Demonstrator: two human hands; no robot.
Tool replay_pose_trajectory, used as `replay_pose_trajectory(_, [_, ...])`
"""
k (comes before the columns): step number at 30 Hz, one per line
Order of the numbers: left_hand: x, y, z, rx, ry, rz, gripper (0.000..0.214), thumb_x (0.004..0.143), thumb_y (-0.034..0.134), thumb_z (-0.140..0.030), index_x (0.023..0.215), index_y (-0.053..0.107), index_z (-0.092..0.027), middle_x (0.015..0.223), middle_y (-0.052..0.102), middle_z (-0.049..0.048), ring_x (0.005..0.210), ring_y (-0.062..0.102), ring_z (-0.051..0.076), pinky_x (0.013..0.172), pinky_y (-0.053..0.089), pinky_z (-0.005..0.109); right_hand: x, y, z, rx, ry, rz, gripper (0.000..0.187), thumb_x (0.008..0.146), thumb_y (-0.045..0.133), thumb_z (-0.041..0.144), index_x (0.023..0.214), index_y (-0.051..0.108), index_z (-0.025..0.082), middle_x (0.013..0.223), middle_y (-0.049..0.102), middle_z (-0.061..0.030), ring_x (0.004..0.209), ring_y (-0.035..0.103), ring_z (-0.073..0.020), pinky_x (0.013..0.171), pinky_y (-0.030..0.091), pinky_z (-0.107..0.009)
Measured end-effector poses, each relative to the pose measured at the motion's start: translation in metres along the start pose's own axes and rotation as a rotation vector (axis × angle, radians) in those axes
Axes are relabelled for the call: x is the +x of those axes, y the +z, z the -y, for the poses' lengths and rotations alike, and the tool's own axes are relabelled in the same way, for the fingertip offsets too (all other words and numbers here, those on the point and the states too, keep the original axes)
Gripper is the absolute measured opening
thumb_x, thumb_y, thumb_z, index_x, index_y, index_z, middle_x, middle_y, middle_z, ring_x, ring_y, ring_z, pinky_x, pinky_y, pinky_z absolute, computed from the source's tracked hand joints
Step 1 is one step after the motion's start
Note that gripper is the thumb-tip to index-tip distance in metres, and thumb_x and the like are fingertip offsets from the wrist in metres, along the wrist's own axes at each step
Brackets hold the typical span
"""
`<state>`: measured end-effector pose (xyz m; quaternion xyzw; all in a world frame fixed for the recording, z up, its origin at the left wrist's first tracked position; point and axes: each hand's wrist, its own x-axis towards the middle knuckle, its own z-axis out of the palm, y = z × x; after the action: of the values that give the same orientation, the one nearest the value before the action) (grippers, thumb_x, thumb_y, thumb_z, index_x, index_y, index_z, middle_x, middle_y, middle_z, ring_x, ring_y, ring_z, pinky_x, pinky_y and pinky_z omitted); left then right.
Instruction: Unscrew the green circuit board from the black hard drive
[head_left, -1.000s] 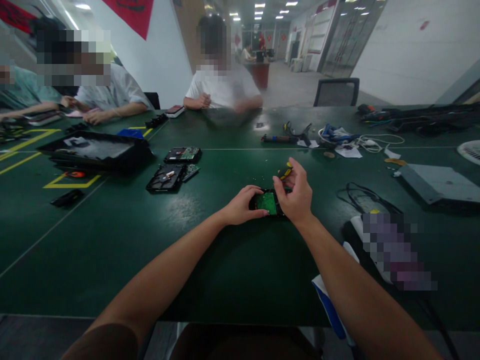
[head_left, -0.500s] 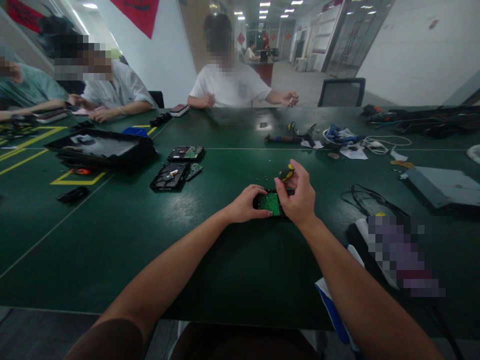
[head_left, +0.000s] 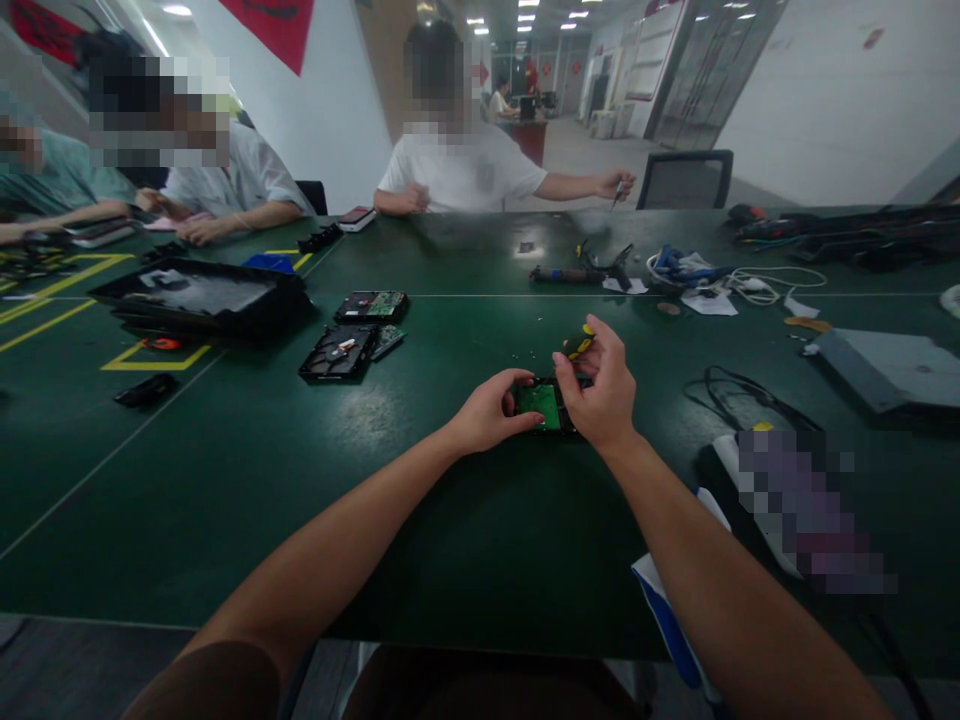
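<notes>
A black hard drive with a green circuit board (head_left: 541, 404) lies on the table in front of me. My left hand (head_left: 496, 408) grips its left end, thumb along the near edge and fingers at the far side. Over the drive's right part, my right hand (head_left: 604, 385) is closed around the yellow-and-black handle of a screwdriver (head_left: 580, 343). The handle leans; its shaft and tip are hidden behind my fingers. Several tiny screws (head_left: 533, 355) lie just beyond the drive.
To the left are an opened drive (head_left: 339, 353), another drive (head_left: 371, 306) and a black tray (head_left: 206, 298). On the right are a grey metal box (head_left: 889, 372), a bundle of cables (head_left: 686, 270) and a dark cable (head_left: 742, 395). A person (head_left: 465, 165) sits opposite.
My right hand and the screwdriver handle have shifted slightly right. My left thumb has moved a little up onto the board. The person opposite has stretched an arm further right.
</notes>
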<state>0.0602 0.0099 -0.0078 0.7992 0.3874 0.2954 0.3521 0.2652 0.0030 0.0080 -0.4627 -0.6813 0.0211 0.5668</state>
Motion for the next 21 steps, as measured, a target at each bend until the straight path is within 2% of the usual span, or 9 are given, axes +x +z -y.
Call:
replay_pose_trajectory(9, [0.001,0.0026,0.0035,-0.036,-0.015,0.009,0.069,0.078,0.083,-0.04,0.136,0.054,-0.018,0.079,0.056,-0.0033,0.067,0.053,0.013,0.061,0.044,0.027,0.0003,0.0008,0.001,-0.036,-0.02,-0.011,0.064,0.095,0.064,0.04,0.152,0.038,0.028,0.134,0.064,-0.0115,0.093,0.075,-0.0245,0.078,0.069,-0.041])
replay_pose_trajectory(21, [0.002,0.0079,0.0084,-0.102,-0.055,-0.01,0.066,0.076,0.086,-0.039,0.131,0.058,-0.017,0.076,0.052,-0.0046,0.064,0.049,0.012,0.057,0.039,0.025,-0.0002,0.0015,0.001,-0.022,-0.028,0.016,0.064,0.096,0.063,0.04,0.153,0.038,0.029,0.136,0.063,-0.0127,0.095,0.075,-0.0264,0.079,0.069,-0.044])
